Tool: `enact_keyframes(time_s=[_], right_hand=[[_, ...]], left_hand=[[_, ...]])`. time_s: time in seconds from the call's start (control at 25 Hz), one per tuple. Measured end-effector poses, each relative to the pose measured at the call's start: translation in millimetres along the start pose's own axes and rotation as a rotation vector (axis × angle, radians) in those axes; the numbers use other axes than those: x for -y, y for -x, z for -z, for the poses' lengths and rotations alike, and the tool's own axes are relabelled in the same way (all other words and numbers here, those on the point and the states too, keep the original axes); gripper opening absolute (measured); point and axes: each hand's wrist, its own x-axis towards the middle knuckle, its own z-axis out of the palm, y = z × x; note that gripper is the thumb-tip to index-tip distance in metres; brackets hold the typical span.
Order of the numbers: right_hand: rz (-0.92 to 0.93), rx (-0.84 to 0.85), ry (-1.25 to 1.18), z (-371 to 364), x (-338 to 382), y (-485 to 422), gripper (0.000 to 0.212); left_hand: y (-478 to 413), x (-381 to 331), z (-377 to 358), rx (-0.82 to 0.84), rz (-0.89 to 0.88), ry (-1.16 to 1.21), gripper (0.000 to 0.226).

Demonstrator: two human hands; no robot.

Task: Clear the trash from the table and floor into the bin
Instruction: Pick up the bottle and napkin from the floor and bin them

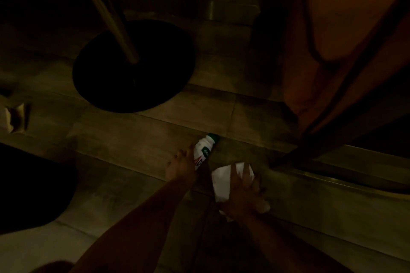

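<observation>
A small white bottle [205, 148] with a green cap lies on the dim tiled floor. My left hand [180, 167] is against its lower end, fingers spread around it; whether they have closed on it I cannot tell. Just to the right a white sheet of paper [221, 184] lies on the floor, and my right hand [243, 197] rests over it with fingers spread apart. A crumpled paper bag [16, 117] lies at the far left on the floor. No bin is visible.
A round black table base [133, 66] with a pale pole [111, 13] stands ahead on the left. An orange upholstered seat [346, 29] with a dark frame fills the right. A metal rail [332, 175] runs along the floor at right. A dark shape [33, 188] sits lower left.
</observation>
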Motion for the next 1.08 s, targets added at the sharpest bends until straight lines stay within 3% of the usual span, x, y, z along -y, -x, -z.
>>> enact_keyframes(time_s=[0.08,0.36,0.6,0.76,0.88,1.08], right_hand=[[-0.059,0.038,0.051,-5.5,-0.2,-2.6,0.135],[-0.155,-0.139,-0.088,2.1,-9.9,-16.8,0.132],[-0.137,-0.109,-0.201,-1.9,-11.9,-23.3,0.131],[-0.121,-0.116,-0.398,-1.0,-12.0,-23.5,0.095],[-0.088,-0.116,-0.393,15.0,-5.3,-23.8,0.063],[-0.026,-0.027,-0.39,48.2,2.7,-1.4,0.042]], left_hand=[[-0.1,8.4,-8.2,0.012,-0.006,0.035,0.093],[9.7,22.9,-14.0,0.014,0.087,0.455,0.095],[13.3,26.1,-10.7,0.005,0.106,0.506,0.096],[15.8,26.8,-6.8,-0.059,0.11,0.514,0.094],[19.1,23.5,2.9,-0.054,0.096,0.501,0.093],[48.1,25.9,42.5,-0.039,0.007,0.362,0.094]])
